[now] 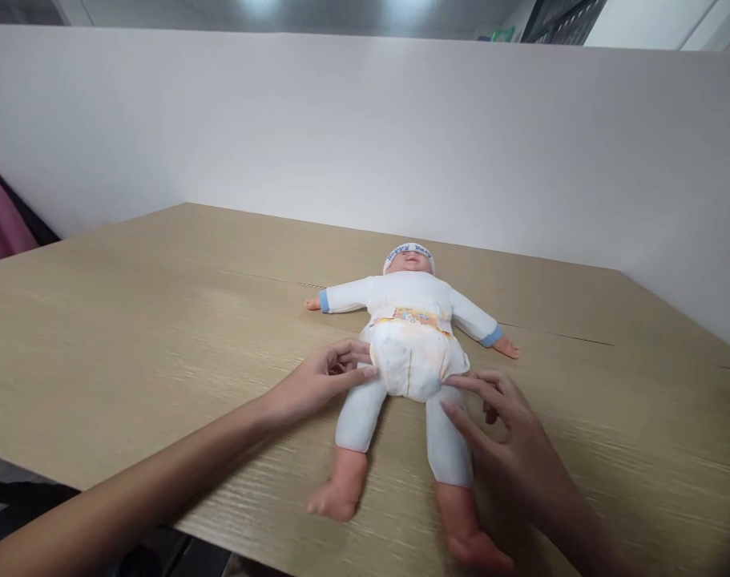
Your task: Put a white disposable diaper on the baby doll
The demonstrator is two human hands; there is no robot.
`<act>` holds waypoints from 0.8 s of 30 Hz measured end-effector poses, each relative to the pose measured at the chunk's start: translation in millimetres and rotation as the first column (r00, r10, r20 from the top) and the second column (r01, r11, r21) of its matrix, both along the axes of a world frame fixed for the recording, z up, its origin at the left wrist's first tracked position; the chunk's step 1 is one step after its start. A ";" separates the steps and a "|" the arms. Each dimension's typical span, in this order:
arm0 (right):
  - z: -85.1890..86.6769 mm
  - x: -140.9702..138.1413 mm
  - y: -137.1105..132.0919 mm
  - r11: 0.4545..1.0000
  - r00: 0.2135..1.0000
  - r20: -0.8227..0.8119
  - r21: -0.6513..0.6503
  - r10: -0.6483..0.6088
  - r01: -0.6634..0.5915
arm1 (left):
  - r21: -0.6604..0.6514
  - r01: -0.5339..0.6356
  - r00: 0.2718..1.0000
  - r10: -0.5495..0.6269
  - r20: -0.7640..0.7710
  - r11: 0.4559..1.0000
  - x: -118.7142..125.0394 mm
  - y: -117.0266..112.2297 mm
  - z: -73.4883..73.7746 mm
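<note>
A baby doll (413, 292) lies on its back on the table, arms spread and legs toward me. It wears a white outfit with blue cuffs and a white cap with blue lettering. Around its hips is a white diaper (409, 361) with an orange patterned band across the waist. My left hand (325, 375) touches the diaper's edge at the left leg opening, thumb and fingers apart. At the opposite leg opening, my right hand (502, 417) has its index finger against the diaper edge and its thumb near the doll's thigh. Its other fingers are curled.
The light wood table (160, 320) has seams running across it. Behind it stands a pale partition wall (340, 128). Something pink and black, a pink cloth (2, 216) by its look, shows beyond the left edge. Dark objects are partly visible below the front edge.
</note>
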State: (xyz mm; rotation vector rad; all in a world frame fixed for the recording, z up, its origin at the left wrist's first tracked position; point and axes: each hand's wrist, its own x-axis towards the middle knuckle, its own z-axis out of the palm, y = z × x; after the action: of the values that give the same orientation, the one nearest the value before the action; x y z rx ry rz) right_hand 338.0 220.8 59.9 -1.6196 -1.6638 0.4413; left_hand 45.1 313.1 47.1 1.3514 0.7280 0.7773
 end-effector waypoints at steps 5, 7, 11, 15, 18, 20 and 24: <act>6.4 50.5 8.1 0.994 0.982 0.176 0.098 -0.066 0.049 | 0.396 -0.053 0.938 0.183 -0.296 0.917 -26.3 25.4 11.0; 7.5 69.1 36.0 0.975 0.950 0.286 0.211 -0.125 0.065 | 0.632 -0.047 0.849 0.365 -0.383 0.774 -26.9 53.4 13.3; 10.0 77.2 115.0 0.965 0.872 0.453 0.253 -0.185 0.073 | 0.768 0.078 0.568 0.605 -0.558 0.635 -2.6 118.5 15.4; 12.6 52.7 166.2 0.994 0.897 0.436 -0.042 -0.072 0.100 | 0.683 0.136 0.434 0.576 -0.692 0.718 26.8 151.3 21.7; 19.3 38.2 163.3 0.990 0.907 0.413 -0.069 -0.085 0.125 | 0.667 0.120 0.415 0.573 -0.707 0.736 30.3 139.5 36.4; 29.0 35.9 143.5 0.989 0.915 0.392 -0.065 -0.098 0.133 | 0.673 0.097 0.408 0.588 -0.699 0.733 23.8 112.8 52.0; 59.5 37.3 75.3 0.998 0.974 0.226 -0.049 -0.032 0.044 | 0.689 -0.076 0.531 0.614 -0.584 0.721 3.4 9.9 80.6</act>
State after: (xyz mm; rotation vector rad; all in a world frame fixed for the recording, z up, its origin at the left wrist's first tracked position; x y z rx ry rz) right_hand 375.3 296.1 119.4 -1.7929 -1.7959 0.2940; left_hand 48.5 322.9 127.7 2.2279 1.6387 0.7429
